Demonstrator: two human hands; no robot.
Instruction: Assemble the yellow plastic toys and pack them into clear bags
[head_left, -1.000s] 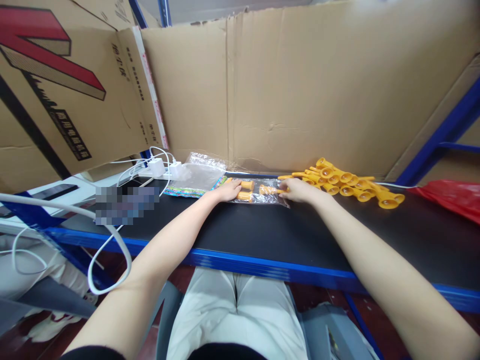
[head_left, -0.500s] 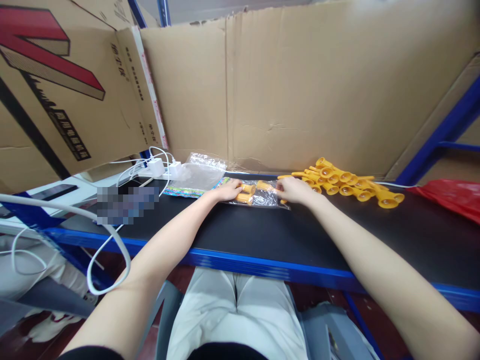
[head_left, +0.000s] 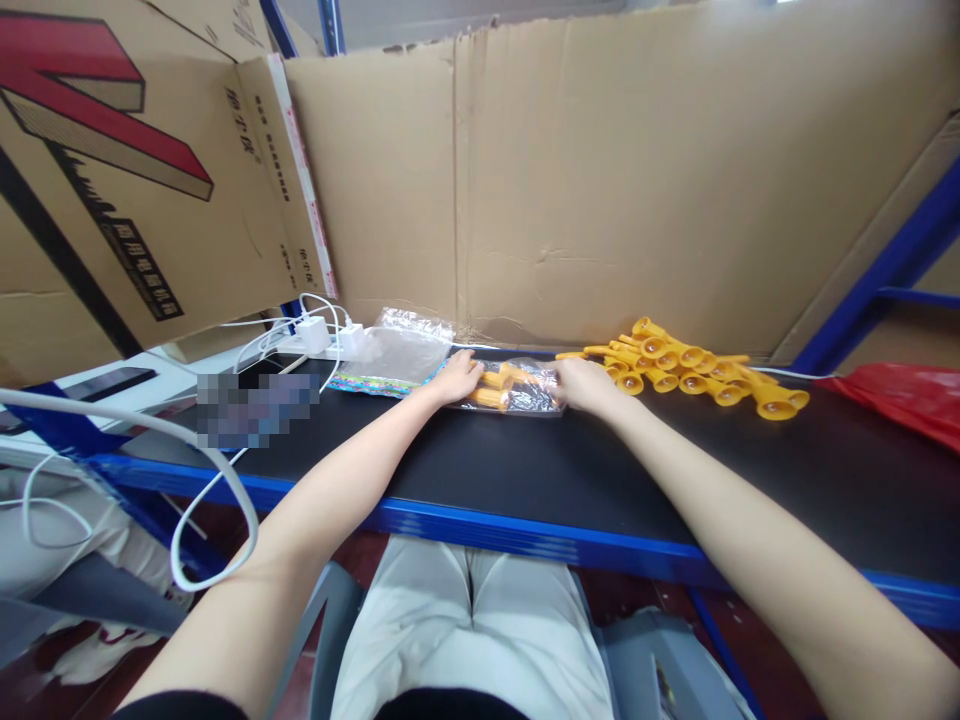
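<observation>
A clear plastic bag (head_left: 536,401) lies on the black shelf top, with several yellow horn-shaped pieces (head_left: 491,396) inside it. My left hand (head_left: 457,378) rests over the bag's left part, its fingers curled onto the plastic and the pieces. At the bag's right end, my right hand (head_left: 583,384) has its fingers closed on the plastic edge; the fingertips are partly hidden. Just right of that hand lies a pile of similar yellow pieces (head_left: 682,365) with flared ends.
Flat clear bags (head_left: 405,352) with a colourful printed edge lie left of my left hand. Beyond them are a white power strip with chargers (head_left: 313,334) and loose cables. A red plastic bag (head_left: 900,395) sits far right. Cardboard (head_left: 600,180) walls the back.
My right hand has shifted slightly left along the bag, and the bag's right end is drawn in with it. My left hand stays nearly in place over the bag.
</observation>
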